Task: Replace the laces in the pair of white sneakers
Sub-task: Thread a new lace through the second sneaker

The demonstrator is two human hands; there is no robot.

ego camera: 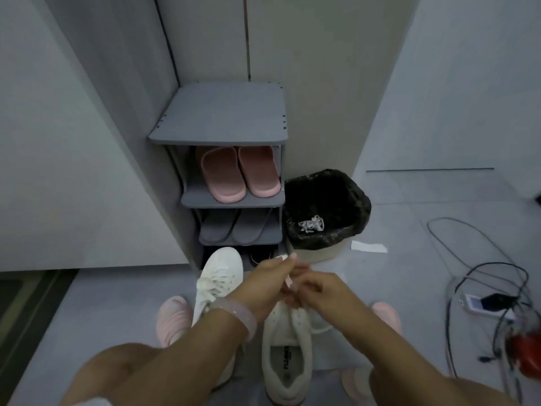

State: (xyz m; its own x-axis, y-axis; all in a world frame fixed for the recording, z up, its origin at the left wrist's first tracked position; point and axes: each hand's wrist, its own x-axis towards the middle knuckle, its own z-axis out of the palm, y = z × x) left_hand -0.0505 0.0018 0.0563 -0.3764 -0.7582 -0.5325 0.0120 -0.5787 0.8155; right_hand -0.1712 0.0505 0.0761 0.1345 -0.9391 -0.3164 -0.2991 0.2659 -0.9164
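Two white sneakers stand on the grey floor in front of me. The left sneaker is laced and points at the shoe rack. The right sneaker lies under my hands, its opening facing me. My left hand pinches the end of a white lace above this shoe's eyelets. Close beside it, my right hand grips the same lace; the fingers of both hands hide most of it. A loop of lace hangs off the shoe's right side. Old white laces lie in the bin.
A grey shoe rack holds pink slippers and grey slippers. A black-lined bin stands to its right. A paper slip lies on the floor. Cables, a power strip and a red object sit at the right. I wear pink slippers.
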